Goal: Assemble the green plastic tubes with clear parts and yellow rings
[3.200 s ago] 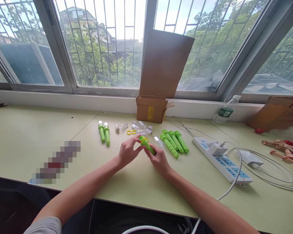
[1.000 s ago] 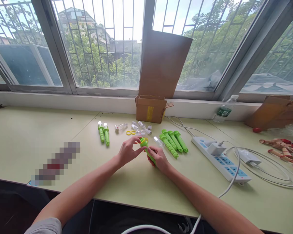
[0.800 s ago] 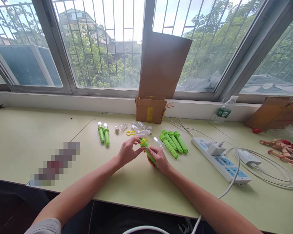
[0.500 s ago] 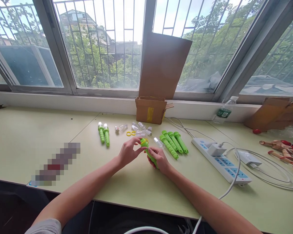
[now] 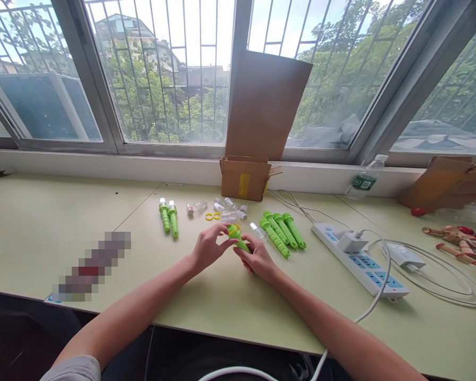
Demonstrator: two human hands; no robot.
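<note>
Between my hands is a green plastic handle [image 5: 241, 243], its wider top end tilted up to the left with a yellow ring on it. The fingertips and thumb of my left hand [image 5: 211, 247] pinch that ringed end. My right hand [image 5: 259, 259] is closed round the lower part and hides it. Just beyond lie a clear plastic tube [image 5: 258, 231] and two loose yellow rings [image 5: 213, 216]. Several similar green handles [image 5: 275, 238] lie to the right. On the left are two green handles with clear, white-tipped tops [image 5: 168, 219].
Several clear tubes [image 5: 230, 209] lie before a cardboard box [image 5: 244, 180]. To the right are a white power strip [image 5: 359, 262] with cables, a plastic bottle [image 5: 367, 180] and wooden pieces [image 5: 458, 248]. A blurred-out item [image 5: 91, 267] lies at left.
My right hand has turned and shifted its hold on the green handle, whose lower end no longer shows below the fingers. My left hand keeps its pinch at the top.
</note>
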